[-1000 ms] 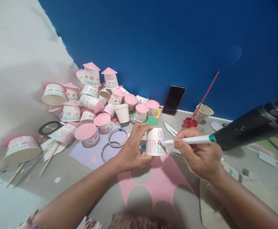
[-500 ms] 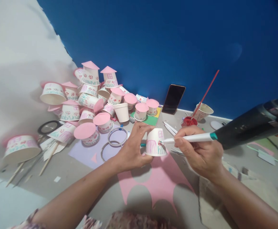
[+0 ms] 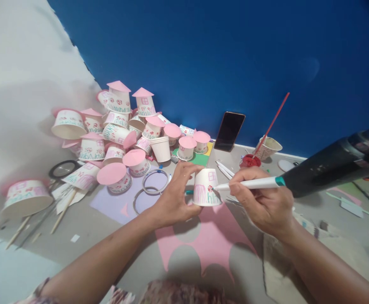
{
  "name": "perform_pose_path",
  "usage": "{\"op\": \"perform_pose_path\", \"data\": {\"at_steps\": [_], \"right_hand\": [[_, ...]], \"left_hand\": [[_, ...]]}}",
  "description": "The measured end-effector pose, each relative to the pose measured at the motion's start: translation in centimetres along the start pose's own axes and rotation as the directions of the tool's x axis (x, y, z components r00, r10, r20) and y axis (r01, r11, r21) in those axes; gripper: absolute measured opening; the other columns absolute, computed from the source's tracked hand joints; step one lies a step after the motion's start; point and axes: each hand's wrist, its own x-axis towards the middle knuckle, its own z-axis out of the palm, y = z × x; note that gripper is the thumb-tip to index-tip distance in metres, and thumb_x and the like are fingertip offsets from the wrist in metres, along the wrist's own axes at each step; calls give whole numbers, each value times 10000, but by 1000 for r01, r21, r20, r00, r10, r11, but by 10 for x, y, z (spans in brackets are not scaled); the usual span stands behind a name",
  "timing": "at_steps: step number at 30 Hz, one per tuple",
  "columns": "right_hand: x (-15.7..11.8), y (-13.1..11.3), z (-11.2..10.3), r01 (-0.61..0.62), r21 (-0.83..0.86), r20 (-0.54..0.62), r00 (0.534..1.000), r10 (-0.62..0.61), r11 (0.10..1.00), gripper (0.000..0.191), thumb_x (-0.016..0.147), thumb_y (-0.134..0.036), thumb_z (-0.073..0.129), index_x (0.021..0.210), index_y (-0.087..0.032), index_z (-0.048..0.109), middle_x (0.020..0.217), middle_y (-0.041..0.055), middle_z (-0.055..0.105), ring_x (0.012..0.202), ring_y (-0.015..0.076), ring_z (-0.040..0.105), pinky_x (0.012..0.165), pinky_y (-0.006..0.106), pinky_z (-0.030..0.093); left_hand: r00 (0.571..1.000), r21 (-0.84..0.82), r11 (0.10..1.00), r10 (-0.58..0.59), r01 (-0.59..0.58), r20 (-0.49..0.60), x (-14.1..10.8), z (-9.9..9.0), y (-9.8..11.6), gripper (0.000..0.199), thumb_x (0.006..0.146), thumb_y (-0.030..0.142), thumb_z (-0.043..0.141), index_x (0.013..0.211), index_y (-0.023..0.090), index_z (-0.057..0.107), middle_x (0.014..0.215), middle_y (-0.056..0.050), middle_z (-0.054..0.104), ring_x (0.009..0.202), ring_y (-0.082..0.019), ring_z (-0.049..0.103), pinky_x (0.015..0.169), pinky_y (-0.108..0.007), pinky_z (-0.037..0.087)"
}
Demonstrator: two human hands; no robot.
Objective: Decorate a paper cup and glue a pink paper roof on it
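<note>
A white paper cup (image 3: 205, 186), upside down, is held by its top and rim in my left hand (image 3: 178, 195). It bears a purple door and window, a red flower and green strokes. My right hand (image 3: 263, 200) grips a white marker with a green end (image 3: 254, 183), its tip touching the cup's right side by the flower. Under the cup lies a pink paper sheet (image 3: 214, 240) with round cut-outs. Another marker's green end (image 3: 189, 192) shows between my left fingers and the cup.
Decorated cups with pink roofs (image 3: 119, 101) are piled at the left. Behind stand plain stacked cups (image 3: 160, 148) and a phone (image 3: 229, 131) against the blue wall. A dark cylinder (image 3: 333, 164) juts in from the right, near a cup (image 3: 268, 147) with a red stick.
Green strokes near the cup's lower right edge have grown slightly. The whole view has shifted a little, and both hands keep their hold.
</note>
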Motion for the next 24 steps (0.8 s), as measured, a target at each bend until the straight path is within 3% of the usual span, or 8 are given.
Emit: {"op": "perform_pose_path", "data": {"at_steps": [24], "right_hand": [[1,-1,-2,15,-4,-5,1000,-15,1000,120,971,-160,648,876,-233,644,734,-56,717,578,84,635,541,201,464]], "left_hand": [[1000,-15,1000,21,-21,-1,1,1,-1,784,718,66,725,1424,268,448,1358,-102,520,1271,-294,508,1004,-446,509]]}}
